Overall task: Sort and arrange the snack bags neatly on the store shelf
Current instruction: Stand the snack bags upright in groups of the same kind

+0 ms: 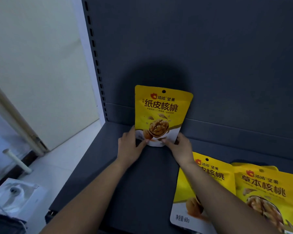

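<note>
Dark grey shelf (142, 183) bears an upright yellow walnut bag (161, 114), white-based

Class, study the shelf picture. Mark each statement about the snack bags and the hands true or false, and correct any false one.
1. Both the left hand and the right hand grip the upright bag at its lower corners. True.
2. The upright bag is red. False: it is yellow, with a walnut pictured on it.
3. A flat bag lies partly under the right forearm, with a second flat bag beside it. True.
4. The upright bag hangs from a hook. False: no hook shows; the hands hold it in front of the back panel.
5. The flat bags lie on the shelf. True.
</note>
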`<state>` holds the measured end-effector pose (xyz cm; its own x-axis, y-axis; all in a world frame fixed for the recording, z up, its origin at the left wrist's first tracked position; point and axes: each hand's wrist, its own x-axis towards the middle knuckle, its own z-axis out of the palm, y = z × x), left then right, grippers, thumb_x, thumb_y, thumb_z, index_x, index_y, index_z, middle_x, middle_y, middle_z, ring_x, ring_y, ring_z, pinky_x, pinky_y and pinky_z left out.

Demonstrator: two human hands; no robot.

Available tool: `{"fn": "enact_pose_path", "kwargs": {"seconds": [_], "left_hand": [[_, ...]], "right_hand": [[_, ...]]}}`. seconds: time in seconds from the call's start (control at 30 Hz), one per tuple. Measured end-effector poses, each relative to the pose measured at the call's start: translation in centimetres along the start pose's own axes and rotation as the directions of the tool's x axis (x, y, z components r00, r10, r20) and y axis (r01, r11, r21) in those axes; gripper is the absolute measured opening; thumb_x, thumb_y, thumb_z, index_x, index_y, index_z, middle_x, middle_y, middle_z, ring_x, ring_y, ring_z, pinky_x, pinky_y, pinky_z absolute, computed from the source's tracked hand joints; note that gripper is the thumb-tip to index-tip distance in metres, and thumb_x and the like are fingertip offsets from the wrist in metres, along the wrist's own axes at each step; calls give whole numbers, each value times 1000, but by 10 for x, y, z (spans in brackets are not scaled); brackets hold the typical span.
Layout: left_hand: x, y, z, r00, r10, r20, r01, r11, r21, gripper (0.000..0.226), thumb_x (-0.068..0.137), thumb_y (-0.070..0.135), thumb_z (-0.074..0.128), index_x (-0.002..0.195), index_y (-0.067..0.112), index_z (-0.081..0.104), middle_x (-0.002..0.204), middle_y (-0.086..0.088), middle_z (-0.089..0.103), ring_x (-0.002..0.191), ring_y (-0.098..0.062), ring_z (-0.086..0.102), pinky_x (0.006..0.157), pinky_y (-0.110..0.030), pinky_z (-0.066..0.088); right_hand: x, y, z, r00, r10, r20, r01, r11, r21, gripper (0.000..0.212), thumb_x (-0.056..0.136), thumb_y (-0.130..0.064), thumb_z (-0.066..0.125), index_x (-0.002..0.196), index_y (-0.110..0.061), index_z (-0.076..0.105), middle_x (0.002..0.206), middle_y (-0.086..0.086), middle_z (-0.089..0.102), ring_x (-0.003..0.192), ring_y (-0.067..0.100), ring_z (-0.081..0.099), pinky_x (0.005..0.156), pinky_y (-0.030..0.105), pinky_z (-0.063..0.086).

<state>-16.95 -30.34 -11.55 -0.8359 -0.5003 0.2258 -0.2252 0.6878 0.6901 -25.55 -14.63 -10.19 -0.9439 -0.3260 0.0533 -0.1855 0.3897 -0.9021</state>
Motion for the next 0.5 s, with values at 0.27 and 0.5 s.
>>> {"fn": "enact_pose_path", "kwargs": {"seconds": [0.27, 0.5], "left_hand": [[11, -10, 11, 1000, -4, -2, 4, 1000, -4, 79, 88, 48, 57, 149, 13, 20, 139, -4, 47, 124, -26, 43, 98, -43, 32], [7, -10, 6, 998, -11, -68, -4, 976, -219, 72, 81, 38, 70, 138, 8, 37, 127, -10, 49, 113, -28, 49, 93, -48, 43]], "right_hand": [[-1, 5, 5, 998, -58, -9, 58, 997, 48, 31, 83, -20, 70, 112, -11, 62, 101, -3, 67, 92, 9, 61, 70, 9, 45], [-9, -10, -11, 989, 114, 92, -140, 917, 374, 52, 82, -2, 68, 127, -7, 43, 103, -1, 60, 97, 14, 58, 78, 19, 49]]}}
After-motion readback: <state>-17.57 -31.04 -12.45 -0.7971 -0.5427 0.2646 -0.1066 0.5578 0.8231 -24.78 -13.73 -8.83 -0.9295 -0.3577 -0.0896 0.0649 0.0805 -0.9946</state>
